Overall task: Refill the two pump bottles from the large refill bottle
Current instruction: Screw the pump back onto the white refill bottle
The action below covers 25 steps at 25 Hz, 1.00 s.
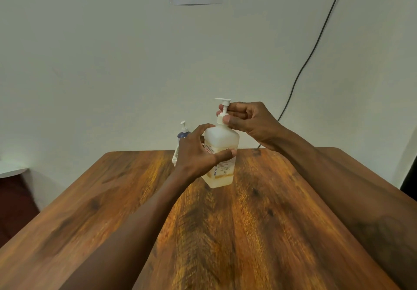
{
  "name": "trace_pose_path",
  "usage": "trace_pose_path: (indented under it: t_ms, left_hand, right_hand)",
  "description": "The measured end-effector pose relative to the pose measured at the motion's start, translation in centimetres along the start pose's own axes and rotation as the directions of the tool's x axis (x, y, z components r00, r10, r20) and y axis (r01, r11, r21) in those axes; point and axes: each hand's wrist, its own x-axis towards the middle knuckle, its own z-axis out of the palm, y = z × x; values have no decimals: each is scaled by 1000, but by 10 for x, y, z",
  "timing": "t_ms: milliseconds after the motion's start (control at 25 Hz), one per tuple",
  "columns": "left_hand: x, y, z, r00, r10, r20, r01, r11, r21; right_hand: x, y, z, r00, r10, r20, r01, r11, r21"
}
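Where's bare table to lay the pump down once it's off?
Bare table in front of the white pump bottle, between the arms, down to the near edge; also left of the left hand, and the far right corner past the right hand. Crowded: the far edge behind it, where the blue pump bottle and a white rack sit.

Soft, slightly dim indoor light falls evenly, leaving a warm sheen down the middle of the table and only faint shadows. The wide lens stretches the table's edges and the forearms near the bottom corners, which look soft.
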Motion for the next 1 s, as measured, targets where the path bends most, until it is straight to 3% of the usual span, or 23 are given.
trace_pose_path:
  t_ms: [120, 200, 240, 360, 400, 480, 640, 720, 880, 1000]
  left_hand:
    - [-1, 4, 2, 999, 17, -33, -16, 1000, 14]
    - [0, 10, 2, 998, 42, -46, -41, 999, 16]
    - [1, 11, 2, 997, 54, -46, -53, 998, 20]
    - [0, 8, 3, 999, 38, -34, -38, 999, 9]
    - [-1, 6, 4, 999, 24, -30, -24, 1000, 3]
    - [-3, 4, 6, 1000, 6, -22, -6, 1000, 2]
    - [-6, 8, 10, 1000, 16, -16, -16, 1000, -12]
    - [-5, 8, 10, 1000, 22, -12, -22, 999, -24]
    - [0, 1, 8, 999, 9, 45, -7, 999, -35]
    - [-1, -1, 6, 999, 4, 54, -2, 999, -38]
  right_hand:
    - [0, -2, 12, 972, -32, -232, -22, 974, -226]
    - [2, -2, 17, 952, -50, -301, -63, 933, -353]
    - [4, -4, 16, 963, -25, -270, -63, 947, -313]
    - [5, -11, 2, 993, 115, 29, -119, 975, 189]
    - [3, -12, -3, 989, 108, 104, -129, 966, 225]
    - [-1, -8, -8, 990, 84, 111, -92, 994, 67]
    - [-4, 0, 0, 980, 53, -190, -76, 990, -117]
    - [-2, 3, 0, 987, 45, -156, -66, 989, -129]
    - [0, 3, -5, 985, 112, 132, -123, 989, 83]
    - [-1, 6, -2, 997, 72, -13, -72, 997, -8]
